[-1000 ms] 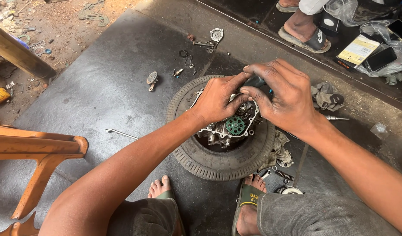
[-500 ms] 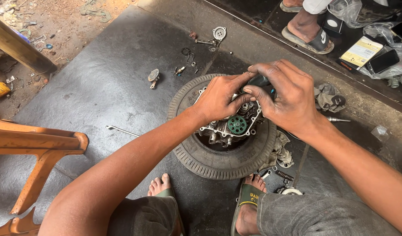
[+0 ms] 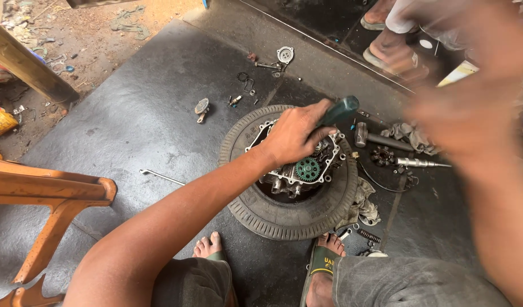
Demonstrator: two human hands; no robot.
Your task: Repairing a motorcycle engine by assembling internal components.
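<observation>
The left hand [image 3: 292,136] is gripping a green-handled tool [image 3: 338,111] over the engine case [image 3: 298,165]; the right hand [image 3: 471,108], earlier beside it, is now blurring away toward three o'clock, fingers unreadable.

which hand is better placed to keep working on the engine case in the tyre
Left, most likely. The left hand grips a green-handled tool right over the engine case in the tyre. The right hand is raised clear of it, blurred and apparently empty.

In the tyre [image 3: 284,219]: my engine casing [image 3: 298,165].
Right of it: hammer [image 3: 380,138].
Left: wrench [image 3: 162,177], chair [image 3: 51,193].
</observation>
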